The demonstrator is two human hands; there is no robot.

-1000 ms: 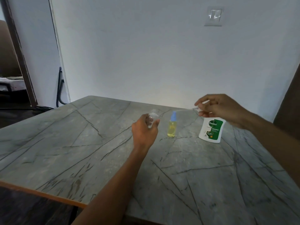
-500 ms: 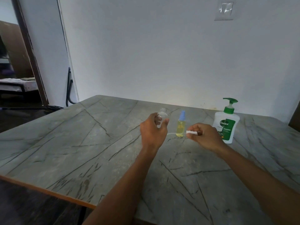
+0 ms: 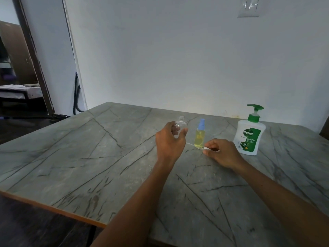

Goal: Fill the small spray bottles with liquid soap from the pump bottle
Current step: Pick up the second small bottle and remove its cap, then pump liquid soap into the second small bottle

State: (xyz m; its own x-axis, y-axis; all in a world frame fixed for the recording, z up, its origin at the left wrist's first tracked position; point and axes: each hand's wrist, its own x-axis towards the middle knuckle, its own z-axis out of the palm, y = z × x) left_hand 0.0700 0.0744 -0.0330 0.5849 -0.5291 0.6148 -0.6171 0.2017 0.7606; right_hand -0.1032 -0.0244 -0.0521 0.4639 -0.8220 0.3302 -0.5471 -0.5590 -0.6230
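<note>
Clear bottle in left grip

Grey veined table; green-capped white pump bottle.

Not much to report body-wise from my end: all I get in view is two arms and two hands. The left hand and right hand are both bare. Same goes for the left forearm, which runs out of frame around 6 o'clock, and the right forearm, out at about 4 o'clock. They're uncovered the whole visible length, narrow at the wrists and widening toward the elbows. Finer detail on the fingers is too soft to call.
</note>
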